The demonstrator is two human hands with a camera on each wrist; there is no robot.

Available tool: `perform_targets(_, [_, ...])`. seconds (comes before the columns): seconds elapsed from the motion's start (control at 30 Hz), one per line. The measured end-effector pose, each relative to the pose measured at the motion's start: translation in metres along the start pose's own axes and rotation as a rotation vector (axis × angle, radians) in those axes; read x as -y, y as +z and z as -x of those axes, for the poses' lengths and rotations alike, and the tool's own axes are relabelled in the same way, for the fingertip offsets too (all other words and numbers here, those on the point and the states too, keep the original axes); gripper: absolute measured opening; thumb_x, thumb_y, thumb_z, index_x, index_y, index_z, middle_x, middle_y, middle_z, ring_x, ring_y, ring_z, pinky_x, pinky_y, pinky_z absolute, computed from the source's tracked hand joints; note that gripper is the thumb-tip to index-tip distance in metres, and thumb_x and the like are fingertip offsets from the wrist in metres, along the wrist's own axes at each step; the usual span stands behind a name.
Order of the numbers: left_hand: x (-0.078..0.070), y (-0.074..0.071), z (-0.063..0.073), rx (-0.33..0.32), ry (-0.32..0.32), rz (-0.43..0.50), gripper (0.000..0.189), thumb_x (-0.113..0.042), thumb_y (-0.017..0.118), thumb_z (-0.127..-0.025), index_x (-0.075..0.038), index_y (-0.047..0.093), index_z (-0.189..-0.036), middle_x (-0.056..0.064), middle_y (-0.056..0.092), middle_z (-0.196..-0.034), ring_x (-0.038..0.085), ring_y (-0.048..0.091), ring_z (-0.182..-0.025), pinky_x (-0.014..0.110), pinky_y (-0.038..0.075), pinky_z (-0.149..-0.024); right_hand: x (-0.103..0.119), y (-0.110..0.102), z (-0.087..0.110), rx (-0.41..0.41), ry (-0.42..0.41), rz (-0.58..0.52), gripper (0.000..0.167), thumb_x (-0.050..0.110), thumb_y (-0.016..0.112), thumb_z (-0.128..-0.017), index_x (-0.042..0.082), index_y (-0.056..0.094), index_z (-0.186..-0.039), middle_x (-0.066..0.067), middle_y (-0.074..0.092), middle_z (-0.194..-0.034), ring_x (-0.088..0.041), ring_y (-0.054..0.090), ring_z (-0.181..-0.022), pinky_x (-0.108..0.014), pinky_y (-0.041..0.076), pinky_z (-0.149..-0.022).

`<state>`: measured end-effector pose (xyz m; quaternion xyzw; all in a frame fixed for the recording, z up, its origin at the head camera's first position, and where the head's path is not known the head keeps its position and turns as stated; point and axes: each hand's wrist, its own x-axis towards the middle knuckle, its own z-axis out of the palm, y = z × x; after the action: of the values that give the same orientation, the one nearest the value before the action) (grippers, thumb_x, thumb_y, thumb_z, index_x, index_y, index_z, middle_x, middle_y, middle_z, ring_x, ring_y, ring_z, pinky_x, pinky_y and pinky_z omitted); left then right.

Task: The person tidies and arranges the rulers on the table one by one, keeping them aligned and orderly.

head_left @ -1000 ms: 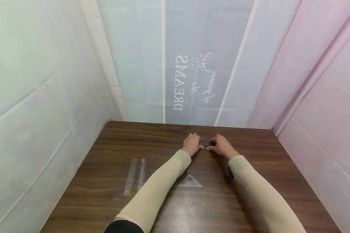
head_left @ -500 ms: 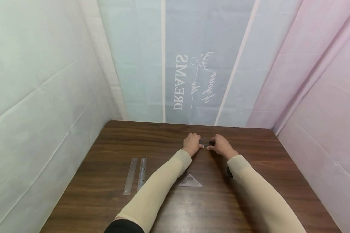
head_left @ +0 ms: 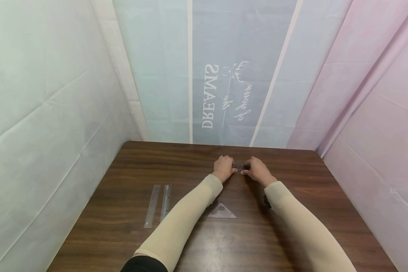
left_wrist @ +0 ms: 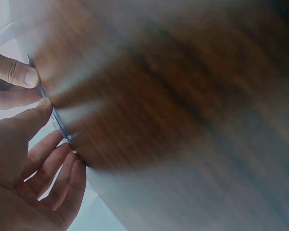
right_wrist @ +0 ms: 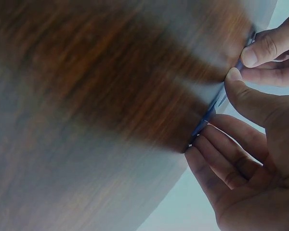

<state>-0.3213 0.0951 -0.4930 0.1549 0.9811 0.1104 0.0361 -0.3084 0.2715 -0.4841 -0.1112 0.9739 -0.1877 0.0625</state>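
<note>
Near the far edge of the table, a thin clear plastic piece [head_left: 238, 166] lies between my two hands. Its kind cannot be told, because the fingers cover both ends. My left hand [head_left: 223, 168] pinches its left end, thumb on the near side and fingers beyond. From the right, my right hand [head_left: 258, 170] grips the other end in the same way. Seen nearly edge-on in the left wrist view, the piece [left_wrist: 60, 126] is a narrow bluish strip right at the tabletop. In the right wrist view both thumbs meet its near edge.
A clear set square [head_left: 221, 215] with a round hole lies on the brown wooden table [head_left: 119, 241], nearer the body. To the left are a clear ruler [head_left: 152, 206] and a second ruler [head_left: 166, 201], partly hidden by the left sleeve. Cloth walls [head_left: 166, 75] stand behind and beside the table.
The plastic piece shifts slightly in angle between the hands, looking flatter now. Both hands stay in nearly the same place; the right forearm drifts slightly left.
</note>
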Motion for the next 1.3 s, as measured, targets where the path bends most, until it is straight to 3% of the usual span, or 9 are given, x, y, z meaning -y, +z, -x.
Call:
perform_targets(0.33, [0.002, 0.005, -0.004, 0.003, 0.000, -0.011, 0.039, -0.046, 0.072, -0.103, -0.022, 0.075, -0.134, -0.001, 0.071, -0.127, 0.020, 0.064, -0.122, 0.038, 0.061, -0.092, -0.002, 0.006, 0.001, -0.039, 0.005, -0.023, 0.042, 0.020, 0.082, -0.098, -0.007, 0.073, -0.128, -0.026, 0.066, -0.126, -0.043, 0.065, -0.116, -0.058, 0.053, -0.101])
perform_targets(0.57, [0.004, 0.007, 0.000, -0.014, 0.011, -0.014, 0.039, -0.045, 0.071, -0.104, -0.020, 0.075, -0.133, 0.000, 0.071, -0.126, 0.020, 0.064, -0.122, 0.039, 0.061, -0.092, -0.002, 0.010, 0.002, -0.046, -0.006, -0.048, 0.041, 0.019, 0.083, -0.098, -0.008, 0.073, -0.127, -0.024, 0.065, -0.118, -0.041, 0.065, -0.108, -0.057, 0.055, -0.096])
perform_targets(0.9, [0.004, 0.008, 0.000, -0.037, 0.021, -0.008, 0.036, -0.047, 0.071, -0.104, -0.017, 0.075, -0.125, -0.001, 0.072, -0.118, 0.017, 0.067, -0.111, 0.037, 0.061, -0.084, -0.002, 0.007, 0.003, -0.057, -0.013, -0.048, 0.039, 0.017, 0.081, -0.099, -0.011, 0.071, -0.125, -0.025, 0.065, -0.118, -0.041, 0.065, -0.111, -0.056, 0.055, -0.098])
perform_targets(1.3, [0.005, 0.004, 0.014, -0.039, 0.028, 0.081, 0.038, -0.042, 0.070, -0.106, -0.016, 0.070, -0.134, 0.003, 0.067, -0.125, 0.021, 0.063, -0.119, 0.040, 0.060, -0.092, -0.002, 0.007, 0.013, -0.076, -0.040, -0.086, 0.042, 0.021, 0.081, -0.099, -0.010, 0.071, -0.127, -0.027, 0.067, -0.123, -0.044, 0.067, -0.115, -0.058, 0.056, -0.098])
